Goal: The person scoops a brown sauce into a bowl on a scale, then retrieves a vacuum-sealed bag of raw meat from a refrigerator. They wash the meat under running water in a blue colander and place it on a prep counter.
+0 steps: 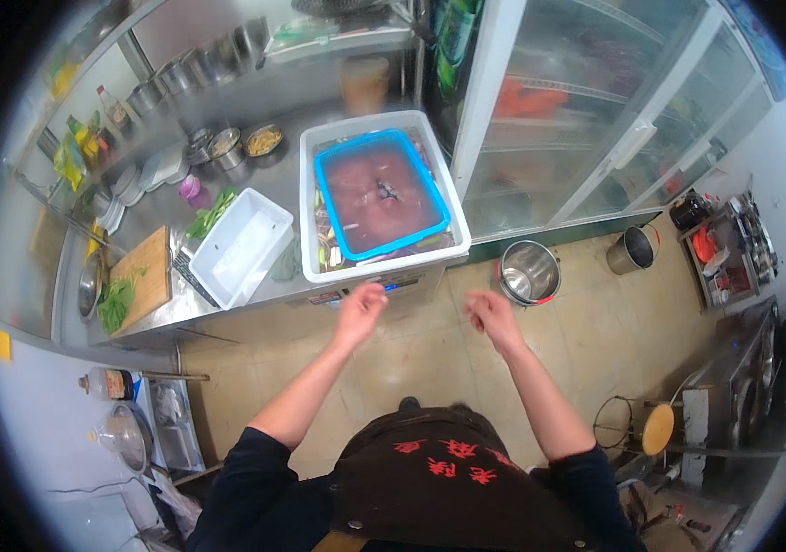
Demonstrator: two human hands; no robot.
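Observation:
Before me on the steel counter stands a large white plastic tub (310, 257) with murky pinkish liquid and cut vegetables in it. A blue plastic basket (445, 219) sits inside the tub, and something dark pokes out of the liquid within it. My left hand (363, 307) is just in front of the tub's near edge, fingers curled, touching nothing visible. To the right, over the floor, my right hand (489, 314) hangs with bent fingers, near a steel bucket (531, 270) but apart from it. Neither hand shows anything held.
Left of the tub are an empty white plastic bin (241, 241), a wooden cutting board (146, 269) with leafy greens (115, 303), and small steel bowls (264, 141). A glass-door refrigerator (572, 159) stands at the right. Another bucket (631, 250) is on the floor; a stove (738, 372) stands far right.

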